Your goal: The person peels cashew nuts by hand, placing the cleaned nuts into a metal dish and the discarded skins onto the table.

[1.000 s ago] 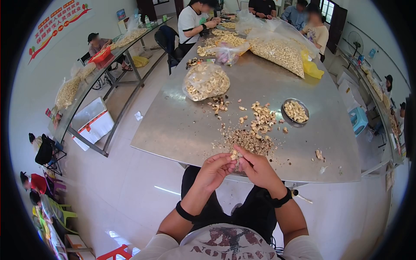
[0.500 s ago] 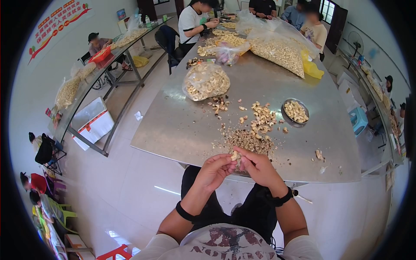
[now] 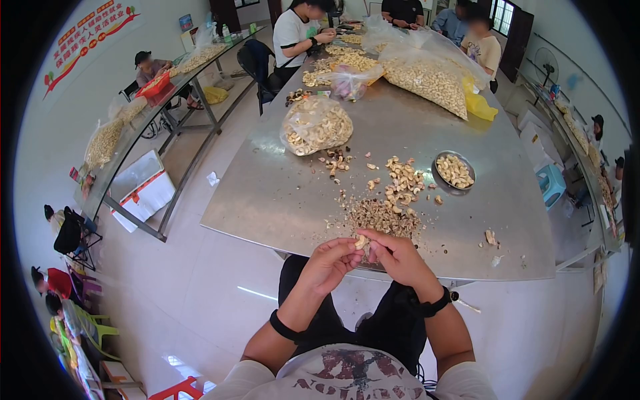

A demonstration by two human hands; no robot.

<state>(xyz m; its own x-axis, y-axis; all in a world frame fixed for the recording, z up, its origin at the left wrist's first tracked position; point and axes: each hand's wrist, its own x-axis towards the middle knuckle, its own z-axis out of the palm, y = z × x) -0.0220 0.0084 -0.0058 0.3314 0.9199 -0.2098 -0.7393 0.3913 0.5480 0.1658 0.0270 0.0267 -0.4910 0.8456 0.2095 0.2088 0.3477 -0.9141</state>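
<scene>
A pale cashew nut (image 3: 361, 242) is pinched between the fingertips of my left hand (image 3: 331, 261), above the table's near edge. My right hand (image 3: 400, 261) meets it from the other side, its thumb and fingers closed on the same nut; whether a small tool is in them is hidden. Just beyond my fingers lies a heap of brown skin crumbs (image 3: 381, 217). Loose cashews (image 3: 402, 179) are piled behind that heap. To their right, a round metal bowl (image 3: 474, 179) holds more cashews.
On the steel table (image 3: 267, 193) stand a clear bag of cashews (image 3: 317, 127) and, farther back, a large bag of cashews (image 3: 427, 77). Several people sit around the far end, one in a white shirt (image 3: 288, 37). A side table (image 3: 167, 100) runs along the left.
Both hands stay in nearly the same place around the cashew nut, with only a very slight shift of the fingers. Nothing else has visibly moved.
</scene>
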